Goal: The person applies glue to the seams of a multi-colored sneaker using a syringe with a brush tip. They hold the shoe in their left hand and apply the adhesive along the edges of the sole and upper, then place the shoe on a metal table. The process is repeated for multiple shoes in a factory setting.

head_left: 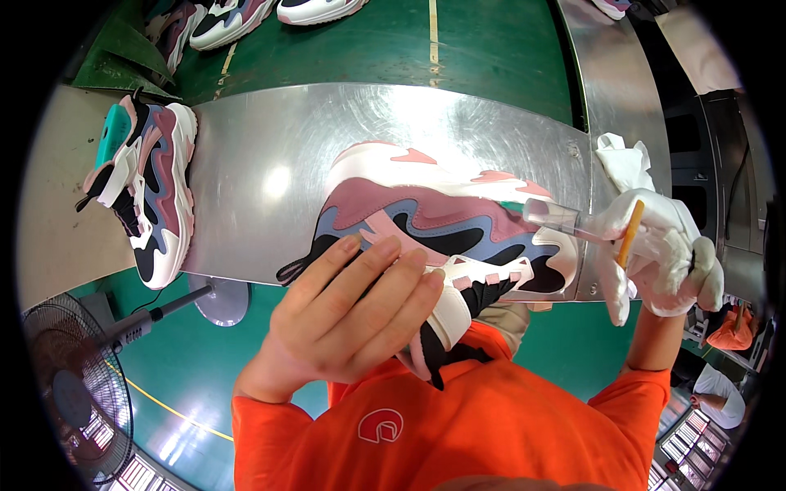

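A sneaker (442, 217) in white, mauve, blue, pink and black lies on its side on the metal worktop, its sole facing away from me. My bare left hand (352, 303) grips its upper near the ankle opening, fingers laid across the side and thumb hidden. In a white glove, my right hand (659, 254) is closed on a slim tool with a clear flat head (553, 217) and a green tip. That tip meets the sole edge near the toe. A thin orange stick (630, 234) also sits between the gloved fingers.
Left on the metal worktop (246, 221) rests another sneaker (155, 188) with a teal insert. Several more sneakers (233, 20) stand on the green belt (508, 65) beyond. A crumpled white cloth (626, 161) lies near my right hand. A fan (74, 393) stands at lower left.
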Demonstrator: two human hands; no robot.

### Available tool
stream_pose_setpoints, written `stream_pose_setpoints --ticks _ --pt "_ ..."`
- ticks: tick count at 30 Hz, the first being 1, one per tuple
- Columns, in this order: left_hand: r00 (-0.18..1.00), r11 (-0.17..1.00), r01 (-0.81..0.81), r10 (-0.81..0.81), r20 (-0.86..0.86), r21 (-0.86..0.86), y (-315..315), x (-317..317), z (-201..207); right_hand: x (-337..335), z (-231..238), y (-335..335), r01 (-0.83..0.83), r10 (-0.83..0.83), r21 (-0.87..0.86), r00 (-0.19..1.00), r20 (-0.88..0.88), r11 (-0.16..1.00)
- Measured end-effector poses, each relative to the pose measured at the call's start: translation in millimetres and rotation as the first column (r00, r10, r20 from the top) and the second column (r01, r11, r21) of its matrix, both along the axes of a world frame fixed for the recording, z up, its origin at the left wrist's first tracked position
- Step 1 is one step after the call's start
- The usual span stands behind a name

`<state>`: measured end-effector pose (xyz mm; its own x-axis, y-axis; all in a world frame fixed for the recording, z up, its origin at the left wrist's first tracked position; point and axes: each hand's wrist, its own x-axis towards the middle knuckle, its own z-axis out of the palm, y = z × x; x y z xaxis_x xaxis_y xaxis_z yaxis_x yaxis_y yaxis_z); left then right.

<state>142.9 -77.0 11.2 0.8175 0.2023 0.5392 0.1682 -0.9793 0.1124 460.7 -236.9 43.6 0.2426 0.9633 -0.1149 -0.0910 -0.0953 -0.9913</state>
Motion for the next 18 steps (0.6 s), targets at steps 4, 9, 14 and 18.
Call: stream_pose_setpoints --ticks 4,9,14,18 --pt "1.0 1.0 -0.01 0.01 -0.009 0.02 -0.3 2.2 1.1 -1.7 1.7 4.0 -0.032 0.03 -0.019 0.997 -0.074 0.999" --pt "0.999 0.999 -0.028 0.029 -0.021 0.018 -0.6 0.1 -2.3 -2.2 5.1 4.7 -0.05 0.045 -0.032 0.99 -0.137 0.998" --pt "0.998 0.999 -0.046 0.046 -0.033 0.02 -0.5 1.1 -0.2 0.3 3.1 2.2 -0.052 0.045 -0.033 0.981 -0.187 0.998" --pt "0.999 0.999 -0.045 0.046 -0.013 0.028 0.6 2.8 -2.0 1.8 0.5 -3.3 -0.043 0.034 -0.032 0.972 -0.232 0.999"
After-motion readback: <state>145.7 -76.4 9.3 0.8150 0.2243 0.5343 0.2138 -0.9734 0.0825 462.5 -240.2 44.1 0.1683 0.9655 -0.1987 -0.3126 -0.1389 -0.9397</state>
